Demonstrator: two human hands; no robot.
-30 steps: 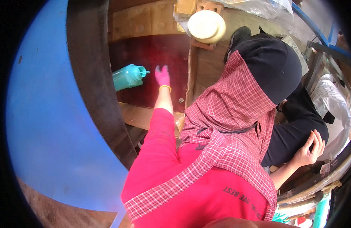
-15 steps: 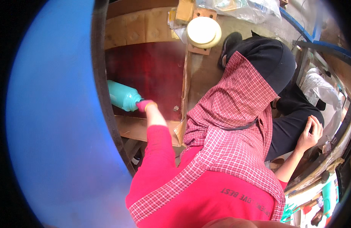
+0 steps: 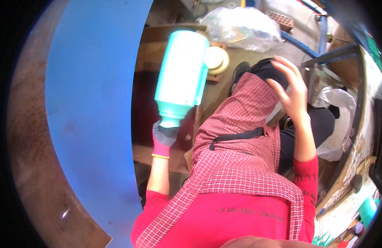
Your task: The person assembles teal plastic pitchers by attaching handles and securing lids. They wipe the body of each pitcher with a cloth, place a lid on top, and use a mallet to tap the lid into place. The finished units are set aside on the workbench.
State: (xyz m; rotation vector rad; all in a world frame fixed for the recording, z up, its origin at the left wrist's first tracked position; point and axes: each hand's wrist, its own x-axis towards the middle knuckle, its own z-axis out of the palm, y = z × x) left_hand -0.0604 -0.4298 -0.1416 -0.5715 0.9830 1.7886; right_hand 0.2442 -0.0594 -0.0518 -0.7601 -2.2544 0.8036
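The left hand (image 3: 165, 136), in a grey and pink glove, gripped the neck of a turquoise bottle (image 3: 182, 74), fingers closed around it below the bottle's wide body. The bottle stood raised and tilted, its base pointing away from the person. The right hand (image 3: 291, 89) was bare, fingers spread and holding nothing, well to the right of the bottle. A round cream lid (image 3: 218, 60) lay just right of the bottle. A blue curved panel (image 3: 91, 107) stood to the bottle's left.
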